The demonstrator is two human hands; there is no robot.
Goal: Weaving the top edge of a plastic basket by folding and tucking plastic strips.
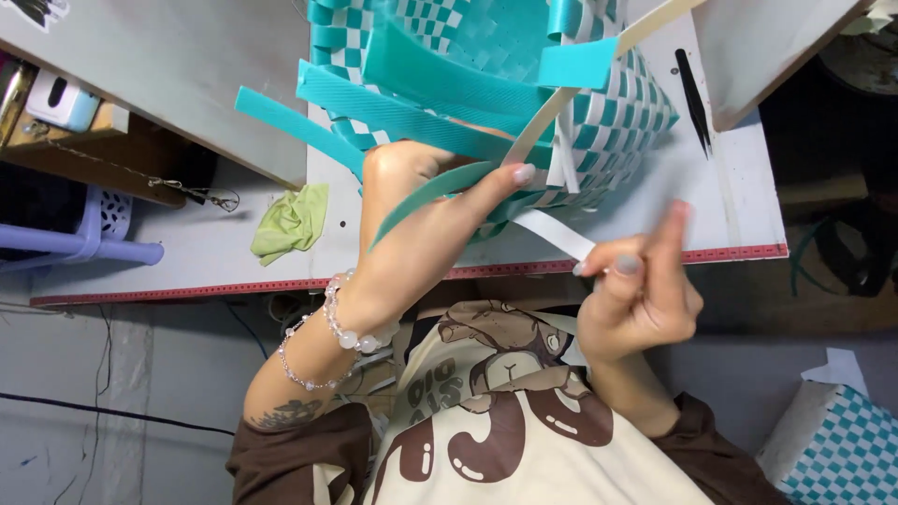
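On the tabletop (234, 248) edge sits a half-woven basket (608, 122), teal & white checks, loose strips sticking out. Prob light, walls springy not rigid; strips flex w/o creasing, slick plastic. Left hand (421, 234), against basket's near side, pinches a teal strip (421, 192). Right hand (641, 299), just below basket, fingers closed on a white strip (557, 234); best held near the weave.

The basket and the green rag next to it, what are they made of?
The basket looks like woven flat plastic strips, teal and white. They are smooth and slightly shiny, with fine ridges along them, and the loose ends stay stiff and springy where the left hand bends one. The rag looks like soft cloth, matte and crumpled into folds. Which kind of cloth cannot be told.
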